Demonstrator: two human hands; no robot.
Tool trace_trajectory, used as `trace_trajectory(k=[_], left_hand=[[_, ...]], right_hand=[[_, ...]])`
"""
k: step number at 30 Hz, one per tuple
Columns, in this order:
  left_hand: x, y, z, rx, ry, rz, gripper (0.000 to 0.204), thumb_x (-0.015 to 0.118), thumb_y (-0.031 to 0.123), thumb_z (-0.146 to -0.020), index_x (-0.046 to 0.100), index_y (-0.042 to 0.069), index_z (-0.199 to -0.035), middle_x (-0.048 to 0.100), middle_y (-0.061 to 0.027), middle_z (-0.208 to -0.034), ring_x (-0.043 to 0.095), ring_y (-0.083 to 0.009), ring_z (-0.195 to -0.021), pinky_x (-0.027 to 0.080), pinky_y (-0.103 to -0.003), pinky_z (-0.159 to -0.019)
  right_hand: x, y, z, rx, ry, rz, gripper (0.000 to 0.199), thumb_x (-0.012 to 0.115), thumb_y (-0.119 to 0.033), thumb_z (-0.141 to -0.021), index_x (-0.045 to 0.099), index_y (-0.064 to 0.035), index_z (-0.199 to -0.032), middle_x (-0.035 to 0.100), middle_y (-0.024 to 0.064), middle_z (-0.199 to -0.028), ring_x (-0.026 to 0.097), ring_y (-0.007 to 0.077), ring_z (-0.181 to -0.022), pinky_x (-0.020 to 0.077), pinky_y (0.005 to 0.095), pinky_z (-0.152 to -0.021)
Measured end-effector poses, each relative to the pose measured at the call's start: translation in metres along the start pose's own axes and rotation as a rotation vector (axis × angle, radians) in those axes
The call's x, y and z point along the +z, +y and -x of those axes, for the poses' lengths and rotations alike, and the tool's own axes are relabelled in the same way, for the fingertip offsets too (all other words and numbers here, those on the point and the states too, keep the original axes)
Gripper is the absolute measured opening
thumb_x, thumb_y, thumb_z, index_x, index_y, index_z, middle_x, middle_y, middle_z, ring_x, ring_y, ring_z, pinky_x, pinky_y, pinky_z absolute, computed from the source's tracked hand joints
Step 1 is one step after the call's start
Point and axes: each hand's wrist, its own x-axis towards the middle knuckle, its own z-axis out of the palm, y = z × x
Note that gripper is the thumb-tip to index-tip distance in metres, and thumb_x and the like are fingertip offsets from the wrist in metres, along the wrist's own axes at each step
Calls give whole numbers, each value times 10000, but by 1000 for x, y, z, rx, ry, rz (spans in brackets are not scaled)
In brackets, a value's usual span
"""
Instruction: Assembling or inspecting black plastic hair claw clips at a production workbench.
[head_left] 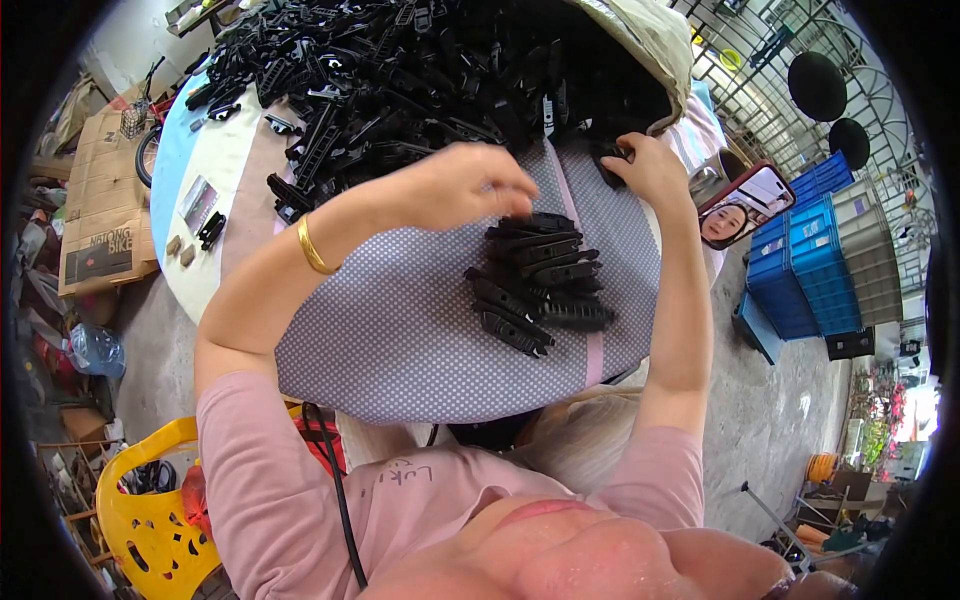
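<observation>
A stack of black slotted plastic parts (540, 270) lies on the grey dotted cloth (390, 320) in front of me. Just above its far end is my left hand (470, 185), slightly blurred, fingers loosely bent and apart with nothing seen between them. Farther right, my right hand (650, 168) pinches a dark black plastic part (609, 166) at the near right edge of a big heap. That heap of similar black parts (380, 80) covers the far side of the table and runs into the mouth of a pale sack (650, 40).
A phone (748, 207) with a lit screen stands at the table's right edge beside a metal cup (712, 178). Blue crates (800, 250) are stacked on the right floor. A yellow chair (150, 510) is at my lower left, and a cardboard box (105, 200) stands beyond the table's left side.
</observation>
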Motion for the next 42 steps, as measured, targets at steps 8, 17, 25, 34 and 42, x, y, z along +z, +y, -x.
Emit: trace_trajectory(k=[8, 17, 25, 34, 42], left_hand=[[-19, -35, 4, -113, 289, -939, 225, 633, 209, -775, 621, 49, -932, 589, -64, -934, 518, -223, -943, 445, -356, -811], [-26, -26, 5, -77, 315, -796, 200, 633, 162, -739, 574, 16, -862, 592, -94, -885, 544, -255, -848, 470, -337, -774], [-32, -29, -1, -81, 517, -120, 286, 587, 62, -802, 508, -18, -1065, 614, -145, -949, 607, -243, -847, 501, -327, -766], [-4, -3, -3, -108, 486, 574, 311, 615, 26, -800, 554, -9, -1103, 614, -89, -962, 614, -162, -883, 506, -274, -838], [8, 0, -3, -100, 545, 565, 330, 614, 18, -798, 557, -16, -1121, 621, -87, -948, 607, -133, -872, 507, -250, -816]], right_hand=[[-11, -6, 0, -93, -127, -183, 525, 736, -340, -639, 628, 21, -1004, 639, 136, -860, 617, 232, -789, 478, 305, -720], [1, -15, -1, -134, 242, -532, 405, 718, -283, -699, 620, 3, -968, 649, 83, -801, 603, 161, -710, 471, 264, -650], [-9, -59, 21, -160, 27, -1370, 244, 615, -120, -825, 578, 13, -1026, 639, 83, -906, 614, 128, -757, 508, 244, -691], [-2, -94, 47, -459, 267, -1127, 312, 677, -5, -752, 583, 29, -1048, 608, 54, -973, 570, 121, -909, 465, 242, -803], [0, -98, 45, -630, 507, -830, 322, 707, -13, -655, 631, -35, -967, 619, 108, -949, 605, 245, -856, 497, 297, -724]])
